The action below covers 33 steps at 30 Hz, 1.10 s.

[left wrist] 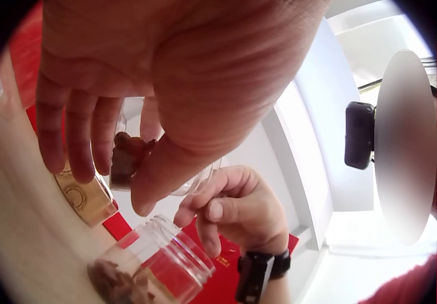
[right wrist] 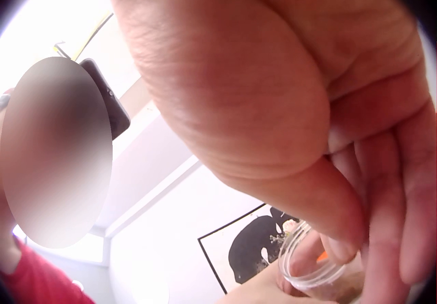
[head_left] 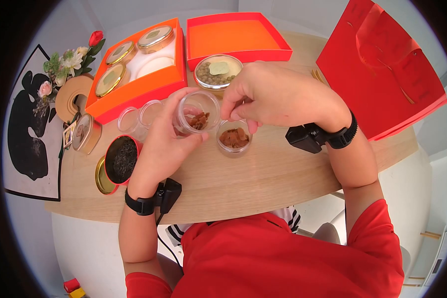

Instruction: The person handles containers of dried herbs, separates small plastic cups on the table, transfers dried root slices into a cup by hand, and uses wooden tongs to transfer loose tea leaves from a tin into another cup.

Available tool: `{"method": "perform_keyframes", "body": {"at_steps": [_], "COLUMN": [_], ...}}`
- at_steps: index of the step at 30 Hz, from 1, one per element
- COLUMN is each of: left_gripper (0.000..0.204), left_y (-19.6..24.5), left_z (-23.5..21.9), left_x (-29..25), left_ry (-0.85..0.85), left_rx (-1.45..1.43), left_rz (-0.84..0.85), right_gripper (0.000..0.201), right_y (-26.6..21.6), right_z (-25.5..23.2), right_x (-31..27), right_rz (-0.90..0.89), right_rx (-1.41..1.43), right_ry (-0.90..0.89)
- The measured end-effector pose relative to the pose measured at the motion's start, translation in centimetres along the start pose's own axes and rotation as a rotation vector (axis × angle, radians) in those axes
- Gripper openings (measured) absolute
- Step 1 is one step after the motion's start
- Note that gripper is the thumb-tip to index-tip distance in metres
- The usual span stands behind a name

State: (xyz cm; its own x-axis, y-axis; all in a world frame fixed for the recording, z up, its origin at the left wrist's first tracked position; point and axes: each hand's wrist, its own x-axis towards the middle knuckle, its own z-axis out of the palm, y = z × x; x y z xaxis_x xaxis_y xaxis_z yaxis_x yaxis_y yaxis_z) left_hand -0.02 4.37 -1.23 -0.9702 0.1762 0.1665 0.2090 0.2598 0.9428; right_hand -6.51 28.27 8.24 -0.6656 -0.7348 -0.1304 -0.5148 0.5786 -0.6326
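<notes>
My left hand (head_left: 159,141) grips a clear plastic jar (head_left: 203,104), tipped on its side, with brown dried pieces (head_left: 197,120) inside. Just right of it, a second clear jar (head_left: 235,153) stands upright on the table without a lid. Similar brown pieces (head_left: 235,138) lie at its bottom. Over this second jar's rim hangs my right hand (head_left: 283,97), fingers bent and thumb drawn in close to them. Beside the held jar, the right hand (left wrist: 239,208) appears in the left wrist view with nothing visible between thumb and fingers.
Behind the hands stands a gold-rimmed jar (head_left: 211,79) of greenish round pieces. An orange box (head_left: 181,74) holds several lidded jars; its lid (head_left: 238,39) lies beside it. A red tin (head_left: 121,160) of dark leaves, two clear jars, flowers (head_left: 69,62) and a red bag (head_left: 382,69) surround the workspace.
</notes>
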Motion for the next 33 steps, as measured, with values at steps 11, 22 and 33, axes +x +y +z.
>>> {"method": "perform_keyframes", "body": {"at_steps": [11,22,33], "left_gripper": [0.084,0.085,0.079], "left_y": [1.0,0.6,0.0], "left_z": [0.2,0.1,0.0], "left_x": [0.0,0.0,0.1], "left_ry": [-0.032,-0.007,0.044], "left_rx": [-0.047,-0.062,0.003], "left_rz": [-0.036,-0.044,0.034], "right_gripper": [0.016,0.016,0.016], "right_y": [-0.6,-0.5,-0.4], "right_z": [-1.3,-0.4,2.8], "right_x": [-1.5,-1.8,0.1], "right_rz": [-0.117,-0.155,-0.025], "right_rx": [-0.024,-0.139,-0.431], "right_ry": [0.131,0.057,-0.296]}}
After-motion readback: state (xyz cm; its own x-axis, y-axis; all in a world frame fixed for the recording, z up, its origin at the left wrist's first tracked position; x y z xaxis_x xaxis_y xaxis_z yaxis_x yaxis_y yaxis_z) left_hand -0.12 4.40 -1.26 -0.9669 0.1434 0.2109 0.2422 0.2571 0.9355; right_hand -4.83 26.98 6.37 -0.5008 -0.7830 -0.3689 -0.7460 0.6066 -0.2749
